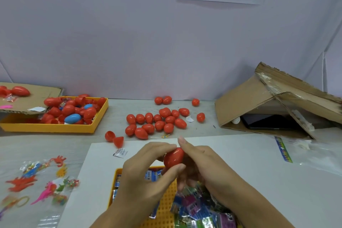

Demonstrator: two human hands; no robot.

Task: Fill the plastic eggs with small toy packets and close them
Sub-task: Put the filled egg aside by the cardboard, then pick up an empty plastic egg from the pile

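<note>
Packets [192, 209]: heaped in a yellow tray [167, 200] at the near edge, under the hands.
Hands: left hand [146, 176] and right hand [201, 164] are together, both curled round one red egg [173, 157] held above the tray.
Loose halves [114, 138]: two red shells on the table [55, 144], just beyond the hands.
Closed eggs [157, 122]: a red cluster further back, mid-table.
Far tray [55, 127]: at far left, holds red and blue eggs.
Box [259, 98]: cardboard, tipped over at far right.

Glossy smooth red plastic eggs [156, 120]; a rough, torn brown corrugated cardboard box [262, 98]; shiny crinkled foil toy packets [194, 207]; a matt yellow plastic tray [55, 127].
</note>
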